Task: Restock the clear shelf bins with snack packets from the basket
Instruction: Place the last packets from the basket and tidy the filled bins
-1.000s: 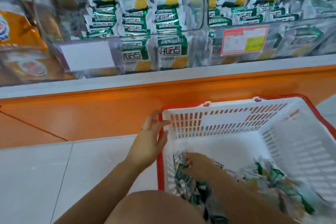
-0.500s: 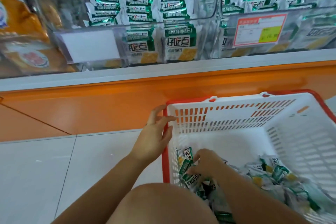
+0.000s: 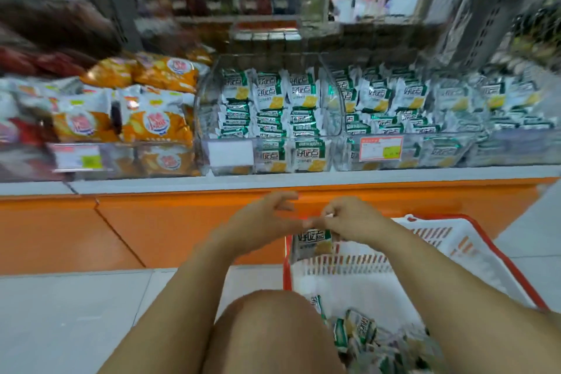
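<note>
Chip bags (image 3: 151,124): orange ones piled on the shelf at far left. Not part of this job, and well apart from the hands.
Left hand (image 3: 261,222): up in front of the orange shelf base (image 3: 151,228), fingers loosely spread, nothing in it that I could see. Its fingertips were right by the packet's top, but it was too blurry to call a touch.
Left clear bin (image 3: 203,118): already pretty stuffed with rows of the same green-and-white packets.
Snack packet (image 3: 312,243): dangled over the basket's far left corner, well below the bins.
Right hand (image 3: 349,218): fingers pinched shut on the packet's top edge.
Step, my read: one packet was picked out and headed up, but not shelved yet.
Next move: probably lift it over the bin's clear front wall and lay it on top of the rows.
In the way: that front wall with its white label (image 3: 230,153), plus how full the bin was.
Right clear bin (image 3: 352,143): carried the price tag (image 3: 381,147) and was just as packed.
Basket (image 3: 364,282): on the floor beside the knee (image 3: 267,331), with loose packets (image 3: 358,331) left in the bottom, so plenty more to go.
</note>
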`<state>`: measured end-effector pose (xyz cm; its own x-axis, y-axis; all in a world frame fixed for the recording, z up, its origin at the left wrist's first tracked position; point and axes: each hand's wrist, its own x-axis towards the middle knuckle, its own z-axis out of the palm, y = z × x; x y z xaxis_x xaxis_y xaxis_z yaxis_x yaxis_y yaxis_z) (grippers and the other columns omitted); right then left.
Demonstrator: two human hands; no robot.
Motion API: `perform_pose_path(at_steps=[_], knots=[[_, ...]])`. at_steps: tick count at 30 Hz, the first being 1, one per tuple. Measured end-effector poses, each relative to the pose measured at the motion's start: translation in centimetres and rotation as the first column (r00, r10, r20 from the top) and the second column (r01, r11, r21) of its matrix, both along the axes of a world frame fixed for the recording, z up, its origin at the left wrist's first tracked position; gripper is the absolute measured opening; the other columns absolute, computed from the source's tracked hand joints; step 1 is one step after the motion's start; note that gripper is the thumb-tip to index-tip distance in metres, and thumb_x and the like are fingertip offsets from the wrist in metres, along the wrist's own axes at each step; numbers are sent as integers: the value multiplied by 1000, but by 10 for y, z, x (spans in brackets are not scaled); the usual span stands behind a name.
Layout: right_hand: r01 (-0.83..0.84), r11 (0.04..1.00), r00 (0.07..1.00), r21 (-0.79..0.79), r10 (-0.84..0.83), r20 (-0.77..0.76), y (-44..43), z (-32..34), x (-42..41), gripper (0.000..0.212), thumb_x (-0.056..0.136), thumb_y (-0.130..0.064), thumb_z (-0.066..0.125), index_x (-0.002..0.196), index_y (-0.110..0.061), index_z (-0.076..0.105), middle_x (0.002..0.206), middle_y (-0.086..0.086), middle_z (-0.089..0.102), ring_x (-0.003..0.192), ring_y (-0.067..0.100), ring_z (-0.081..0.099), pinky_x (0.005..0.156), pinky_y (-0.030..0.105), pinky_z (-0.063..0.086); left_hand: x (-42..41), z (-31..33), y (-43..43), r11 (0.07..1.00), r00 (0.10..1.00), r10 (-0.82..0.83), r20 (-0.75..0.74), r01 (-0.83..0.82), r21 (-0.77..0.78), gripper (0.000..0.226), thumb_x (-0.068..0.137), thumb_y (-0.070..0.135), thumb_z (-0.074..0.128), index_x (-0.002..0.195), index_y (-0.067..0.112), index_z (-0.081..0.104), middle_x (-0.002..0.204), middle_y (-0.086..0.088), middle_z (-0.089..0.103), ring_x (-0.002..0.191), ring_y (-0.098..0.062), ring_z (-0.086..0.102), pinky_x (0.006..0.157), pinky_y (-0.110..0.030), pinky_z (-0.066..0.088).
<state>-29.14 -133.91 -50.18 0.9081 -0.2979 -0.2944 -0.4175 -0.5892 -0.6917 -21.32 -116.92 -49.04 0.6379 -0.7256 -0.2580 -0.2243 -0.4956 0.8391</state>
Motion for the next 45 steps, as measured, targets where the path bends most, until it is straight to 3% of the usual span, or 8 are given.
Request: perform_pose_path(at_steps=[6, 9, 13, 18, 23, 30, 38, 45], knots=[[74, 991, 969, 111, -98, 228, 8, 87, 2, 28, 82, -47, 66, 78, -21, 60, 59, 0, 57, 52, 10, 54, 63, 30, 47, -21, 58, -5, 949, 977, 199, 79, -172, -263, 48, 86, 26, 69, 129, 34, 48, 120, 8, 53, 93, -8, 57, 76, -23, 48], [53, 990, 928, 133, -98, 359, 14, 119, 13, 27, 87, -40, 63, 106, -22, 57, 83, 6, 62, 60, 13, 63, 63, 26, 52, -17, 76, -15, 805, 926, 376, -33, -344, -483, 54, 91, 24, 64, 139, 27, 41, 137, 4, 44, 122, -5, 41, 92, -25, 41], [-42, 990, 899, -132, 95, 428, 16, 142, 31, 25, 88, -22, 67, 107, -33, 55, 109, -4, 50, 81, 18, 67, 63, 13, 48, -1, 79, -25, 660, 878, 470, -91, -417, -625, 53, 93, 24, 60, 142, 23, 39, 147, 8, 38, 132, -1, 32, 98, -22, 31], [-92, 966, 894, -242, 187, 407, 19, 136, 85, 21, 85, -20, 70, 100, -28, 58, 101, -9, 51, 74, 2, 54, 65, 19, 39, 41, 64, -12, 653, 834, 551, 8, -426, -626, 47, 94, 28, 59, 138, 24, 45, 136, 12, 48, 116, 6, 38, 98, -22, 36], [-31, 971, 874, -236, 141, 465, 24, 115, 162, 20, 85, -17, 70, 101, -21, 61, 95, -2, 50, 62, 4, 44, 56, 21, 34, 82, 39, 17, 588, 463, 808, 365, -593, -550, 30, 92, 18, 58, 120, 27, 61, 121, 4, 58, 116, -20, 46, 94, -42, 41], [107, 957, 855, -269, 49, 516, 25, 93, 256, 27, 88, -12, 67, 113, -7, 61, 93, 5, 51, 71, 15, 48, 50, 15, 33, 108, 11, 22, 578, 232, 791, 566, -585, -568, 30, 74, 9, 73, 100, 24, 70, 103, 1, 64, 101, -27, 50, 80, -41, 37], [111, 841, 917, -529, 119, 381, 15, 66, 301, 35, 93, -20, 61, 127, -12, 58, 113, 17, 64, 94, 29, 62, 78, 29, 43, 116, 1, 5, 469, 144, 853, 501, -630, -619, 34, 72, 7, 59, 94, 31, 69, 100, 3, 62, 100, -20, 42, 84, -40, 31], [37, 629, 941, -776, 240, 239, 11, 66, 293, 43, 96, -19, 54, 138, -25, 47, 141, 19, 31, 116, 42, 48, 94, 44, 44, 112, 6, 1, 456, 134, 856, 500, -652, -606, 33, 73, 8, 55, 92, 31, 69, 101, 1, 60, 100, -27, 49, 83, -45, 38]])
